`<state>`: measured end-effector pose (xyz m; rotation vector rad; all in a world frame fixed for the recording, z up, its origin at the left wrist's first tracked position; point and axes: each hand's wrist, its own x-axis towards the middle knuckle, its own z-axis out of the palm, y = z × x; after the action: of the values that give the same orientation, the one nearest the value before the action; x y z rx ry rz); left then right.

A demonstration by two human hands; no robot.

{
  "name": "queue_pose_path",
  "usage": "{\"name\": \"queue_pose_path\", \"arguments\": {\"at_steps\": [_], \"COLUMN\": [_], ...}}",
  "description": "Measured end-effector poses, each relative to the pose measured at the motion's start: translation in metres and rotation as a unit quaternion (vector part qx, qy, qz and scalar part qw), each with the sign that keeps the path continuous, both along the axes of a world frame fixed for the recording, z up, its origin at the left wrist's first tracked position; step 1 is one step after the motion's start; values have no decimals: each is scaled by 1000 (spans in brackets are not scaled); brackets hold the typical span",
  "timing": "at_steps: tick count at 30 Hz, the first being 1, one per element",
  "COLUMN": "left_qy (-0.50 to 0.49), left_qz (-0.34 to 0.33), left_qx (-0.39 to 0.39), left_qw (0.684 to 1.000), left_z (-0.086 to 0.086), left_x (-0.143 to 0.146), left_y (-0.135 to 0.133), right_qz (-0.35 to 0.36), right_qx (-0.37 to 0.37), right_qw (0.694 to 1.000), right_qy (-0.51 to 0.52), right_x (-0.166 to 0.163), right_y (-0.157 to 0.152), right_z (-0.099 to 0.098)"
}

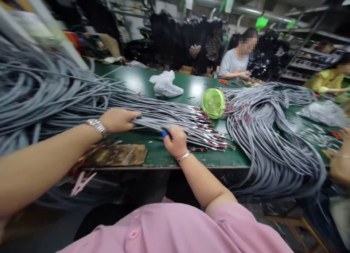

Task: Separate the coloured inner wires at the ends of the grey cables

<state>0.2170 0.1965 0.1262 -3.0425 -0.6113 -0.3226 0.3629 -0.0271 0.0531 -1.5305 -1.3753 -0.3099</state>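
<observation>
A thick bundle of grey cables (153, 121) lies across the green table, their stripped ends with red and black wires (216, 140) pointing right. My left hand (119, 120), with a metal watch at the wrist, is closed around a few of these cables. Farther along the same strands, my right hand (176, 140) is curled closed at the bundle's near side. Something small, blue and black (165, 133) shows at its thumb and fingers; I cannot make out its kind. The fingertips of the right hand are partly hidden.
A green fan (213, 103) stands beyond the cable ends. More grey cables (273, 136) hang over the edge at right, and coils (32, 85) heap at left. A plastic bag (167, 85), a brown board (120, 155) and orange scissors (223, 81) lie about. Co-workers (237, 59) sit across and right.
</observation>
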Motion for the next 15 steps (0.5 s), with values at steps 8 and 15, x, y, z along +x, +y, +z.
{"name": "queue_pose_path", "arguments": {"at_steps": [8,15], "left_qy": [-211,-494], "left_qz": [164,252], "left_qx": [6,-142], "left_qw": [964,820], "left_z": [115,175], "left_x": [-38,-95], "left_y": [13,23], "right_qz": [-57,-30], "right_qx": [120,42], "right_qw": [989,997], "right_qy": [-61,-60], "right_x": [1,5], "right_y": [0,7], "right_z": [7,2]}}
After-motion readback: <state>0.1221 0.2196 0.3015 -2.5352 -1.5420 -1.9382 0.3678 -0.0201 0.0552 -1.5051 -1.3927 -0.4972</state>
